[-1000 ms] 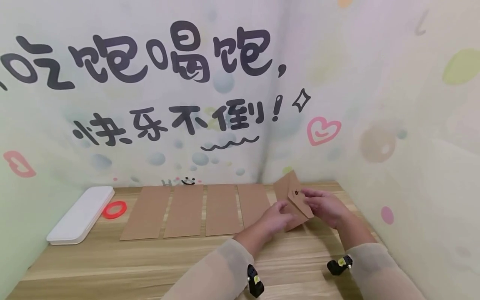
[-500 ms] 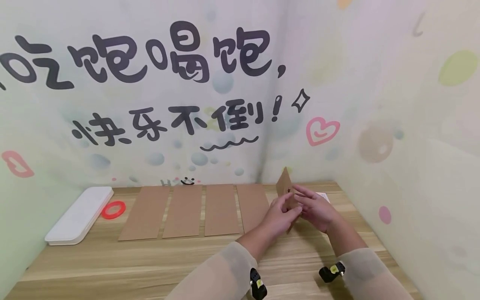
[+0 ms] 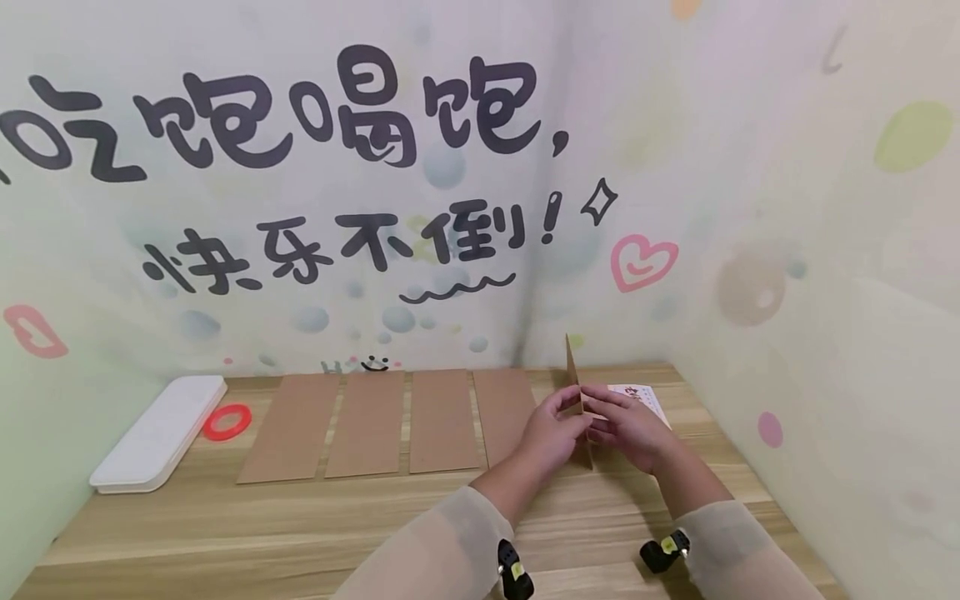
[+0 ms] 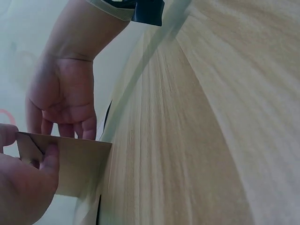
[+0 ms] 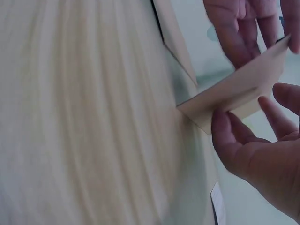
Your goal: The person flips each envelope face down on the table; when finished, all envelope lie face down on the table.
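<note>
A brown kraft-paper envelope [image 3: 572, 367] stands on edge between my hands at the right of the table, seen almost edge-on in the head view. My left hand [image 3: 549, 433] grips its left side, with the thumb by the dark-edged flap in the left wrist view. From the right, my right hand [image 3: 633, 429] holds it. The right fingertips [image 5: 220, 117] touch the plain face of the envelope in the right wrist view, while the left fingers curl at its far side. Part of the envelope is hidden by both hands.
Several matching brown envelopes [image 3: 442, 421] lie side by side left of my hands. Further left are a red ring [image 3: 227, 408] and a white flat case [image 3: 161, 433]. A white printed card [image 3: 651, 402] lies behind my right hand. Printed walls rise at the back and sides.
The envelope has turned from showing its printed flap side to standing edge-on. My left hand has moved in closer to it. The white printed card has come into sight.
</note>
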`<state>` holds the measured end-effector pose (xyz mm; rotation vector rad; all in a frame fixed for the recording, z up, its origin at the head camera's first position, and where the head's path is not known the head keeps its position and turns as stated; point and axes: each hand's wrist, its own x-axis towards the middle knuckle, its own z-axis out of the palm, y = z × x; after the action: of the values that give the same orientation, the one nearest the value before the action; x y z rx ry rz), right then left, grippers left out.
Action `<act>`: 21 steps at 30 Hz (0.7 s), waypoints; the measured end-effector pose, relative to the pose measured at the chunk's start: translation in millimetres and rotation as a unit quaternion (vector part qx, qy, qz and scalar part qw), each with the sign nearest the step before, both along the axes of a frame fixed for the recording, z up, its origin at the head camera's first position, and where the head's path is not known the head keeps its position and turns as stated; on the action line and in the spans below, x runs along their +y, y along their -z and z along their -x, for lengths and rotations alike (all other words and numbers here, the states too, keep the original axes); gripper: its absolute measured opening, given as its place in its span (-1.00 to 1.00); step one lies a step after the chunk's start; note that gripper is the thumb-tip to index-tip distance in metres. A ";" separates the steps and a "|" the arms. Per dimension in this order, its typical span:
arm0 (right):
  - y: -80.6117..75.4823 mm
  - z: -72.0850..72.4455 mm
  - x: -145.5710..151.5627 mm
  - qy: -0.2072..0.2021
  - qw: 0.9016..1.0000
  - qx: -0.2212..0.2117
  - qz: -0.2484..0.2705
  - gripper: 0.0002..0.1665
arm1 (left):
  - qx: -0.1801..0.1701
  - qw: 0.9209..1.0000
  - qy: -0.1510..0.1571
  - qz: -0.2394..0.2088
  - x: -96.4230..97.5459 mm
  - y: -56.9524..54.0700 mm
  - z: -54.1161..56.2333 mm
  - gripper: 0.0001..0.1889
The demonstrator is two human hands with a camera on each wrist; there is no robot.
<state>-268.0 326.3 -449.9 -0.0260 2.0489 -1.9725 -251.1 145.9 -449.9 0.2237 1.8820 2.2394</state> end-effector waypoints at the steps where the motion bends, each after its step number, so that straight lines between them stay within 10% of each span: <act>1: 1.2 0.5 1.4 0.000 1.000 -0.001 -0.006 -0.29 | 0.007 1.000 -0.007 0.007 -0.5 0.4 0.3 -0.46; 10: 5.1 3.2 11.9 -0.006 1.000 -0.010 -0.011 -0.22 | 0.003 0.998 -0.057 0.032 -9.1 6.3 4.1 -0.36; 21: 5.1 1.6 21.2 0.020 0.999 -0.012 -0.025 -0.18 | -0.025 0.997 -0.040 0.065 -14.8 18.5 7.7 -0.31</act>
<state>-269.6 347.5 -455.1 0.0503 2.0986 -1.9349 -258.9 131.1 -468.4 0.0705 2.0352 2.1392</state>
